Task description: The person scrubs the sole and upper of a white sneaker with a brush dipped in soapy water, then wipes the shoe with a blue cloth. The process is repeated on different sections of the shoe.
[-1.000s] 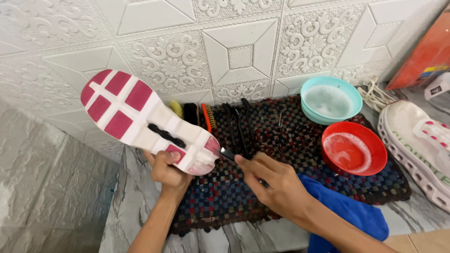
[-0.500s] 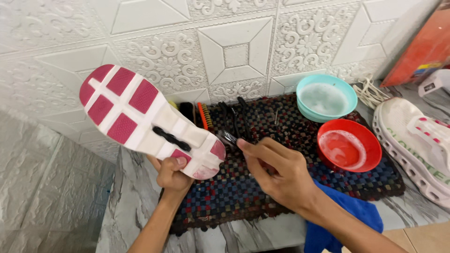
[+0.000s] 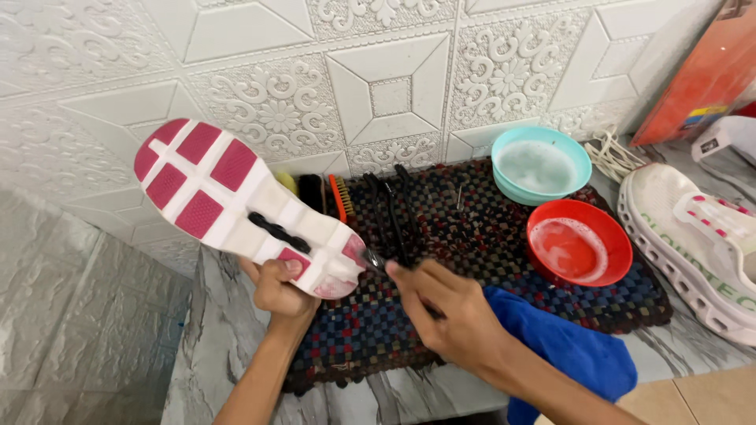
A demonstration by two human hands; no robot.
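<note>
My left hand (image 3: 281, 287) grips the heel end of a white sneaker (image 3: 236, 206), held sole-up so its white sole with pink-red pads faces me. My right hand (image 3: 450, 315) pinches a thin dark tool (image 3: 373, 260) whose metal tip touches the sole's heel edge. Both hands hover over a dark woven mat (image 3: 504, 260) on a marble counter.
On the mat lie brushes (image 3: 340, 197) and dark tools (image 3: 398, 208), a teal bowl (image 3: 541, 165) and a red bowl (image 3: 580, 242), both with soapy water. A blue cloth (image 3: 575, 350) lies under my right forearm. The other white sneaker (image 3: 697, 236) rests at right, laces (image 3: 610, 153) behind it.
The shoe and both hands have stayed together; the tool tip has moved a little along the heel edge of the sole. The camera view shifted slightly.
</note>
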